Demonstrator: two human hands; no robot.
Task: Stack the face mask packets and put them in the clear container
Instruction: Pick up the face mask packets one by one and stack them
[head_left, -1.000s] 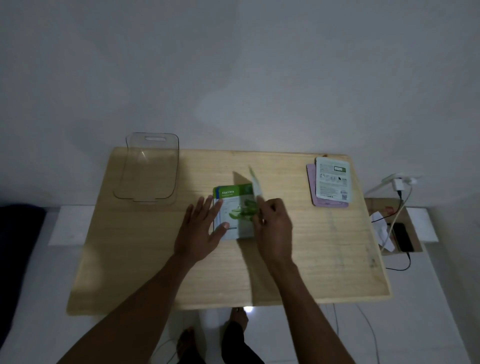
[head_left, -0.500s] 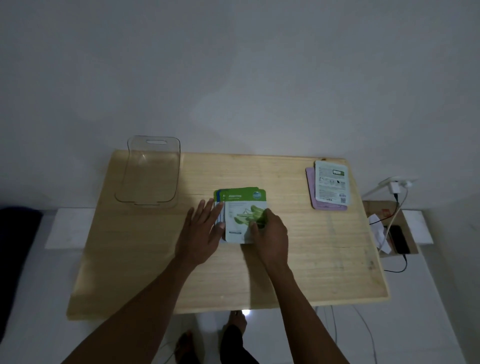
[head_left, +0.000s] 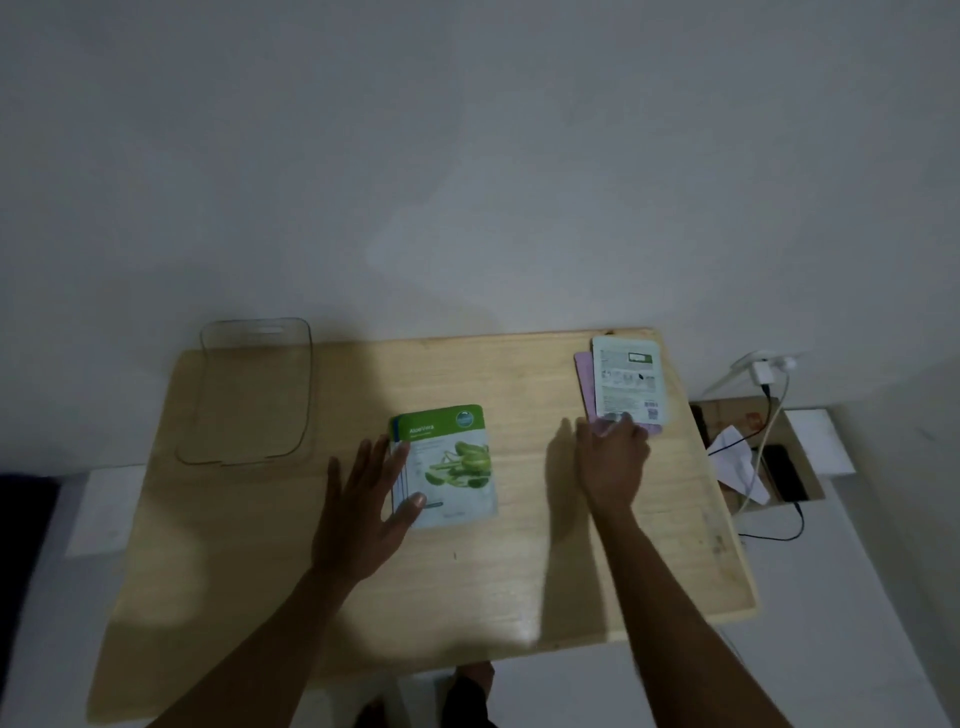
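Green packets (head_left: 447, 467) are lying stacked mid-table under the flat, spread left hand (head_left: 371, 506). At the far-right pair of packets (head_left: 626, 379), the right hand (head_left: 613, 457) is touching the near edge, grip unclear. Thin, slick, floppy pouches probably lift best pinched at an edge.

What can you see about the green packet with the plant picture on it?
The green packet lies flat, face up, on top of a small stack mid-table. It looks glossy, with a green band reading Aloe Vera above a white area showing cut green aloe. Blue edges of packets underneath peek out on its left. The left hand rests open on its left side, thumb on it.
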